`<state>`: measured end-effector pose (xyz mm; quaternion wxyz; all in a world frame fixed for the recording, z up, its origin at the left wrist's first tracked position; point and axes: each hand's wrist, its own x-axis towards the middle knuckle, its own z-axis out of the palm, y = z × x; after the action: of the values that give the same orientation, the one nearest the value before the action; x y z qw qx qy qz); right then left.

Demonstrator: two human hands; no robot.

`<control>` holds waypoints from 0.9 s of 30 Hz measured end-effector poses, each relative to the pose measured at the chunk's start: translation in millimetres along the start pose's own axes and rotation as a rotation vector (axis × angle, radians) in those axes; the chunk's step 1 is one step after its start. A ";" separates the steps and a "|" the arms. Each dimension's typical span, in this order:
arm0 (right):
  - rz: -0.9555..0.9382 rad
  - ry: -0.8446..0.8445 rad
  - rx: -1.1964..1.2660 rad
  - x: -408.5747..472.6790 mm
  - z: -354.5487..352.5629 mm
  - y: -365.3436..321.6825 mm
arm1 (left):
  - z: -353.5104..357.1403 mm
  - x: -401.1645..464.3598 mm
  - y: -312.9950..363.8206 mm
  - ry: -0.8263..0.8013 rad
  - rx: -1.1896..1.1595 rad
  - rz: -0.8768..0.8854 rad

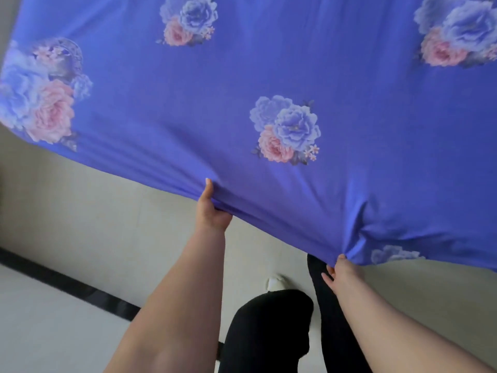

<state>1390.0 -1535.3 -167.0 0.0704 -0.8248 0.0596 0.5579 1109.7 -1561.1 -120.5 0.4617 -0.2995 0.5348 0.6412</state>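
Note:
A large blue bed sheet [204, 98] printed with pink and blue flowers billows taut in the air and fills the upper half of the view. My left hand [211, 208] grips its near edge, thumb on top and fingers hidden under the cloth. My right hand [341, 273] pinches the same edge further right, where the fabric bunches into folds. Both arms reach forward from the bottom of the frame.
Pale floor tiles [80, 211] lie below the sheet, crossed by a dark strip [67, 285] at lower left. My legs in black trousers [269, 332] and a white-socked foot [277, 282] stand beneath the sheet's edge.

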 end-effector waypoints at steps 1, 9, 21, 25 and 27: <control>-0.007 0.037 0.026 -3.3 11.2 4.0 | -6.7 5.1 16.7 0.031 -0.006 0.030; 0.175 -0.420 0.175 -89.8 160.4 87.6 | -106.4 13.4 49.2 0.211 0.099 -0.118; -0.048 -0.157 0.321 -139.5 265.6 215.5 | -186.8 33.5 160.1 -0.053 0.670 -0.451; -0.051 -0.036 0.338 -131.5 266.8 207.6 | -179.8 59.1 227.6 0.057 0.612 -0.336; 0.014 0.087 0.366 -125.2 266.0 206.8 | -177.3 74.3 256.2 0.102 0.597 -0.256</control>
<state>1064.5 -1687.5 -158.7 0.2127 -0.8211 0.1690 0.5019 827.2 -1712.0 -124.9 0.5785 -0.2476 0.6795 0.3772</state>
